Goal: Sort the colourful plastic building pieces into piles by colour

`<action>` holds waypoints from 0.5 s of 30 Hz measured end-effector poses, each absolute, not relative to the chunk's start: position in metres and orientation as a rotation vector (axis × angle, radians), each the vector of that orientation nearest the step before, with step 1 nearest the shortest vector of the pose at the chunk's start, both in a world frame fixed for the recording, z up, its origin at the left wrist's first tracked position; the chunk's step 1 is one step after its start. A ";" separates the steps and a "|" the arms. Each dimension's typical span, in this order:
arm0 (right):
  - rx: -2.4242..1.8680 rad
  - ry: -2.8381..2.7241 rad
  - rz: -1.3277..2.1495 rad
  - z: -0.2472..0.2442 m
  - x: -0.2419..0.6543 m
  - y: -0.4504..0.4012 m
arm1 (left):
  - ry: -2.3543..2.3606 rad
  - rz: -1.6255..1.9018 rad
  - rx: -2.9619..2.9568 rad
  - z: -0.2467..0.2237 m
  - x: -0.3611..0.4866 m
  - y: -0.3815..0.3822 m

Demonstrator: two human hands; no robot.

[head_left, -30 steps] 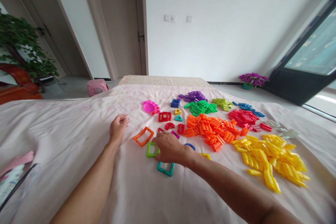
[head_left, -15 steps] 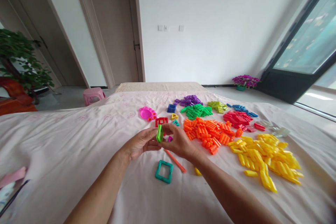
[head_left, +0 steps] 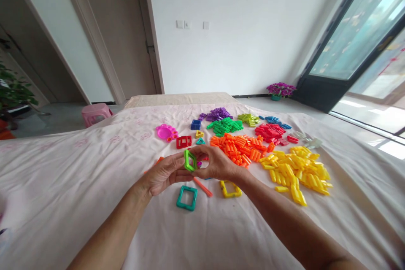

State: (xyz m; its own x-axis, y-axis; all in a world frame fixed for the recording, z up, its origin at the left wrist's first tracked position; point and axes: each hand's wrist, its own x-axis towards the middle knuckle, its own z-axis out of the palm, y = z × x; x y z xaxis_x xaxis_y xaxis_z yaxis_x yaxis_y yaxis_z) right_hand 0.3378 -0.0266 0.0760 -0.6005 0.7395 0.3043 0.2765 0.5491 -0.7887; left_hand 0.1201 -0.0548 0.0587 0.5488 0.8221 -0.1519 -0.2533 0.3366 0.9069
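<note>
Left hand (head_left: 166, 173), right hand (head_left: 218, 163) both pinching green frame (head_left: 186, 161), opposite sides, prob to keep it steady; teal frame (head_left: 186, 208) flat on near side of it.

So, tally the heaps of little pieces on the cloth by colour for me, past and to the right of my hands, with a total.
Purple heap: 1
Green heap: 1
Lime heap: 1
Blue heap: 1
Red heap: 1
Orange heap: 1
Yellow heap: 1
Pale heap, loosely spread: 1
Total: 8
</note>
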 end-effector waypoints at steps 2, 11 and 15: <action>-0.852 -2.099 0.984 0.079 0.365 -0.029 | 0.708 0.754 1.084 0.066 0.114 -0.055; -1.447 -2.428 0.542 0.073 0.497 -0.068 | 1.537 0.882 1.324 0.026 0.038 -0.011; -1.553 -2.539 0.444 0.066 0.502 -0.084 | 1.529 0.770 1.352 0.002 0.025 -0.005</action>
State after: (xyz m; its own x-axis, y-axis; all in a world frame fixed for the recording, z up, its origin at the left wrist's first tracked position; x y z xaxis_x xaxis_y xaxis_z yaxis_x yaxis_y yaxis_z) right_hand 0.5024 -0.0839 0.0665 -0.4608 0.8866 -0.0405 0.8477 0.4261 -0.3160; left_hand 0.0250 -0.0050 0.0021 0.0313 0.9728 -0.2297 0.3942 0.1992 0.8972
